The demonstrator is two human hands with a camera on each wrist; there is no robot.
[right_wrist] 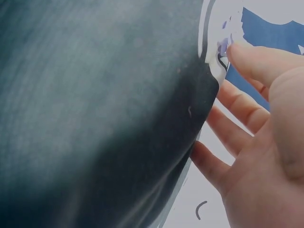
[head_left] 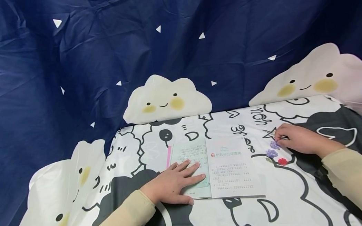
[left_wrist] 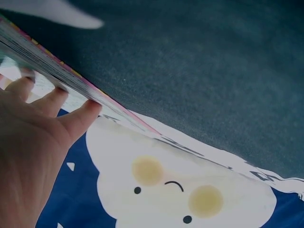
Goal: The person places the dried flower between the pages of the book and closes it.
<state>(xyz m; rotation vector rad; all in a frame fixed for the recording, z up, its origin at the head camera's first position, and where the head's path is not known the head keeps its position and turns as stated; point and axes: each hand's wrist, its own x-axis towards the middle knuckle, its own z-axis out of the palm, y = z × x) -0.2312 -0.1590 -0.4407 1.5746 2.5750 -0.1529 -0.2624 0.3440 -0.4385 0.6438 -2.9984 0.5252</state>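
An open book (head_left: 231,172) lies on the patterned cloth, its left page pale green and its right page white with printed lines. My left hand (head_left: 174,184) rests flat on the left page with fingers spread. In the left wrist view, the fingers (left_wrist: 81,118) lie over the page beside the book's edge (left_wrist: 61,71). To the right of the book, my right hand (head_left: 297,139) pinches a small purple flower (head_left: 274,145) between thumb and fingers; the grip is partly hidden. Another purple flower (head_left: 271,153) and a red flower (head_left: 282,161) lie just below.
Black and white cartoon cloth (head_left: 225,221) covers the surface under the book. Cloud-shaped cushions with faces stand along the back, one in the middle (head_left: 167,98), one at right (head_left: 319,78) and one at left (head_left: 61,193). Behind them hangs a dark blue curtain (head_left: 180,57) with white triangles.
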